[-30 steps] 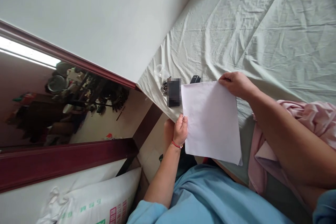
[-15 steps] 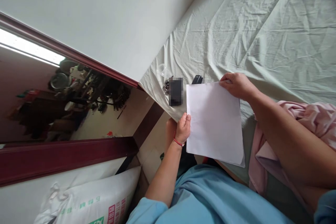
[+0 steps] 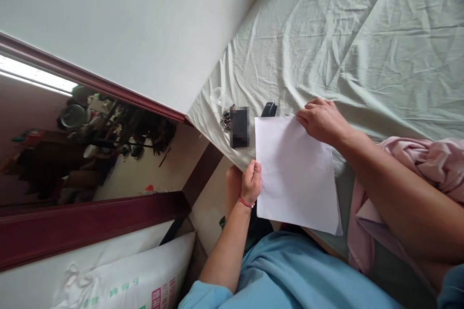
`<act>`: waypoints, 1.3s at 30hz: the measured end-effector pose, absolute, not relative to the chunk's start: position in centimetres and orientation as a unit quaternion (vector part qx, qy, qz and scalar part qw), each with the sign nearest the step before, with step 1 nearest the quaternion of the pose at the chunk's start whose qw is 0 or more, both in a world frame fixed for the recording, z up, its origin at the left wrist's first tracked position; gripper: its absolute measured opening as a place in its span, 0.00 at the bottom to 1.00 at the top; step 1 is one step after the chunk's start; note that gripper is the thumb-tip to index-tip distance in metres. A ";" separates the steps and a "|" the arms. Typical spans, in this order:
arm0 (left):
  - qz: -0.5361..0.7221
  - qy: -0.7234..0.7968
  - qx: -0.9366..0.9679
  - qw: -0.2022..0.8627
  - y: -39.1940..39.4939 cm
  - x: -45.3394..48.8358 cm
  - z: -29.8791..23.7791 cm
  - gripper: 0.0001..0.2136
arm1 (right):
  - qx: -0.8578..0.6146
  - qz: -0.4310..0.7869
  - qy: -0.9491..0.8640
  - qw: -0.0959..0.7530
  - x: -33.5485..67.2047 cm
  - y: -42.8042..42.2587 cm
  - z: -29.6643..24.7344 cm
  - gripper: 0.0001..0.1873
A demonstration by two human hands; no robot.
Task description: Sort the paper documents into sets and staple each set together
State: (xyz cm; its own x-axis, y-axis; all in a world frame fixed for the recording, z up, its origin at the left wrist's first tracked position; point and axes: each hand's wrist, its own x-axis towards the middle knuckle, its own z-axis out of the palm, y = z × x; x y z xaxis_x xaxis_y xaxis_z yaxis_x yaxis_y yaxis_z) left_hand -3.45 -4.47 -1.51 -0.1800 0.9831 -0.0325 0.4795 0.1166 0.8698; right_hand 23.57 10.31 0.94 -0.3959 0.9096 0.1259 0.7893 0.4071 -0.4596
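White sheets of paper (image 3: 295,178), stacked with their lower right corners slightly offset, lie over the near edge of the cloth-covered bed. My left hand (image 3: 251,181), with a red cord at the wrist, is closed on the paper's left edge. At the top edge, toward the right corner, my right hand (image 3: 321,118) is closed on the paper, its fingertips pinched together. Just beyond the top edge sits a black stapler (image 3: 268,109), its near end partly covered by the paper. Left of it lies a dark rectangular object (image 3: 239,127), blurred out, beside a bunch of keys (image 3: 225,119).
A clear round plastic piece (image 3: 218,96) lies behind the keys. Pink cloth (image 3: 416,159) is bunched at the right on the pale green sheet (image 3: 326,43). To the left stand a mirror with a dark red frame (image 3: 90,224) and a white sack (image 3: 134,275).
My right hand has slid a little to the left along the paper's top edge. My left hand keeps its hold, and the view has shifted slightly.
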 end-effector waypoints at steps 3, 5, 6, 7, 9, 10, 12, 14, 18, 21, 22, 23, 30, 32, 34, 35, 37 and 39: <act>0.368 0.661 0.570 0.321 -4.5 -3.0 -0.7 0.27 | -0.535 0.180 -0.808 0.168 23.6 10.5 1.2 0.19; 0.358 0.663 0.578 0.313 -4.6 -2.7 -0.2 0.25 | -0.543 0.184 -0.805 0.153 23.6 10.5 1.3 0.19; 0.353 0.666 0.579 0.311 -4.6 -2.6 0.0 0.25 | -0.546 0.184 -0.805 0.144 23.6 10.5 1.3 0.19; 0.348 0.668 0.579 0.311 -4.6 -2.5 0.2 0.24 | -0.548 0.183 -0.805 0.137 23.6 10.5 1.3 0.19; 0.347 0.666 0.581 0.314 -4.6 -2.4 0.3 0.25 | -0.551 0.183 -0.804 0.129 23.7 10.6 1.2 0.19; 0.351 0.663 0.581 0.317 -4.5 -2.4 0.3 0.25 | -0.551 0.184 -0.804 0.129 23.7 10.6 1.1 0.19; 0.358 0.655 0.581 0.323 -4.4 -2.5 0.1 0.26 | -0.551 0.184 -0.803 0.131 23.7 10.6 1.0 0.19; 0.361 0.655 0.578 0.326 -4.4 -2.5 0.1 0.26 | -0.549 0.183 -0.805 0.133 23.8 10.6 0.9 0.19; 0.354 0.665 0.574 0.320 -4.5 -2.4 0.3 0.26 | -0.546 0.183 -0.806 0.134 23.9 10.6 0.8 0.20; 0.350 0.674 0.574 0.308 -4.5 -2.3 0.5 0.25 | -0.547 0.182 -0.806 0.137 24.0 10.6 0.7 0.21; 0.350 0.676 0.572 0.304 -4.5 -2.3 0.4 0.25 | -0.547 0.182 -0.805 0.138 24.0 10.6 0.7 0.21; 0.352 0.678 0.569 0.304 -4.5 -2.3 0.3 0.25 | -0.547 0.181 -0.805 0.140 24.0 10.6 0.7 0.22; 0.363 0.680 0.556 0.311 -4.5 -2.6 -0.7 0.24 | -0.542 0.170 -0.809 0.148 24.0 10.8 0.4 0.21; 0.358 0.677 0.563 0.312 -4.5 -2.6 -0.7 0.23 | -0.544 0.169 -0.810 0.141 24.0 10.8 0.4 0.21; 0.353 0.673 0.571 0.309 -4.5 -2.6 -0.6 0.22 | -0.545 0.170 -0.810 0.133 24.0 10.8 0.3 0.22; 0.351 0.673 0.575 0.307 -4.5 -2.6 -0.6 0.22 | -0.545 0.171 -0.810 0.131 24.0 10.9 0.3 0.22; 0.347 0.673 0.579 0.302 -4.4 -2.5 -0.6 0.22 | -0.545 0.171 -0.810 0.129 23.9 10.9 0.2 0.22; 0.345 0.674 0.581 0.299 -4.4 -2.5 -0.6 0.22 | -0.544 0.171 -0.811 0.128 23.9 11.0 0.2 0.22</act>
State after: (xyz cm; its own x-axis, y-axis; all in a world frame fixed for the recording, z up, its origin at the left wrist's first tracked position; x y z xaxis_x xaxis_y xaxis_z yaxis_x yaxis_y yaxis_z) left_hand -2.51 -4.45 -0.60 -0.1462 0.9893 -0.0027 0.5764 0.0873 0.8125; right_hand 23.94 10.98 0.15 -0.3750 0.9268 0.0206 0.8392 0.3488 -0.4172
